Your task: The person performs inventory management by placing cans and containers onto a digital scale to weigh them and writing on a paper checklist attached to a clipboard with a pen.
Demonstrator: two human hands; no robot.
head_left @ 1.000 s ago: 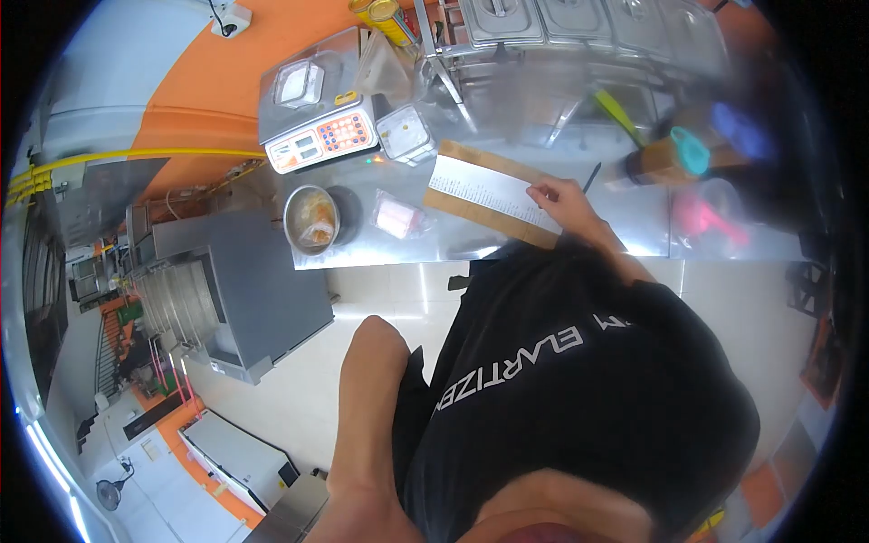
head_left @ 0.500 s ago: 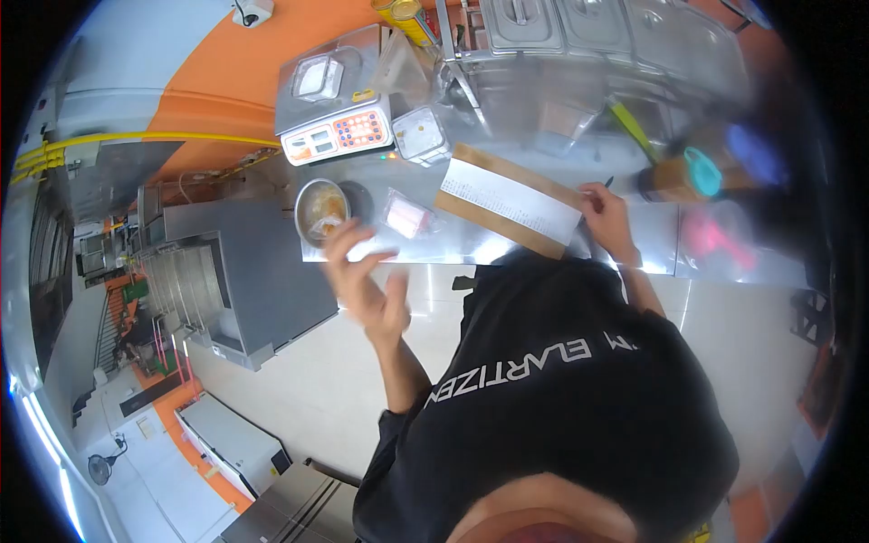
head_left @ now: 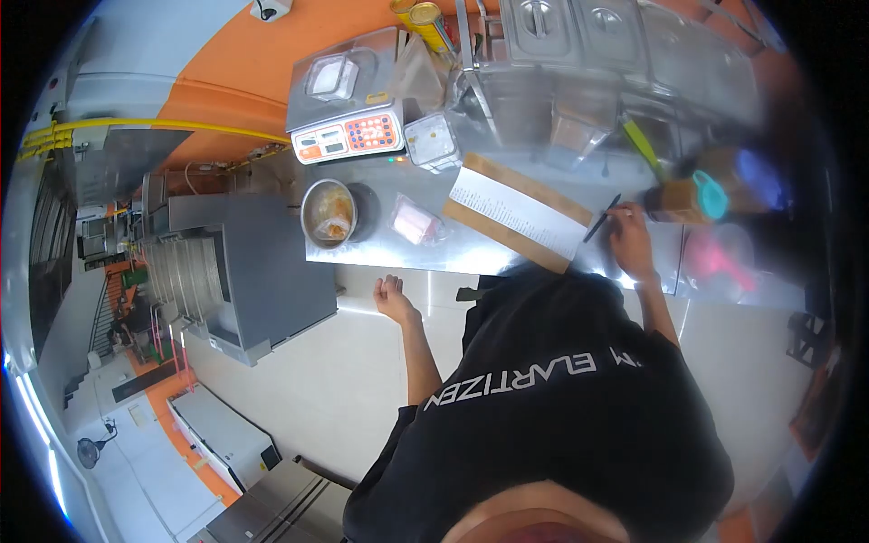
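Note:
My right hand point(head_left: 631, 242) pinches a dark pen point(head_left: 603, 219) beside the right end of a printed paper strip point(head_left: 516, 210). The strip lies on a longer piece of brown cardboard or paper point(head_left: 477, 226) on the metal counter. Past the counter's front edge, over the floor, my left hand point(head_left: 395, 298) hangs with its fingers curled in and nothing seen in them. Nearest to it on the counter are a metal bowl point(head_left: 329, 214) with food and a plastic bag inside, and a clear packet with pinkish contents point(head_left: 415, 222).
Behind stand a scale point(head_left: 348, 135) with a clear container on it, another lidded container point(head_left: 433, 142), yellow cans point(head_left: 430, 25) and lidded metal pans point(head_left: 540, 32). Rightward are a green-handled tool point(head_left: 641, 145), a teal-topped container point(head_left: 711, 195) and a pink item point(head_left: 720, 258).
My right hand has left the paper strip and taken hold of the pen, which is now closer to the strip. My left hand rose near the bowl, then drew back off the counter, its fingers curling.

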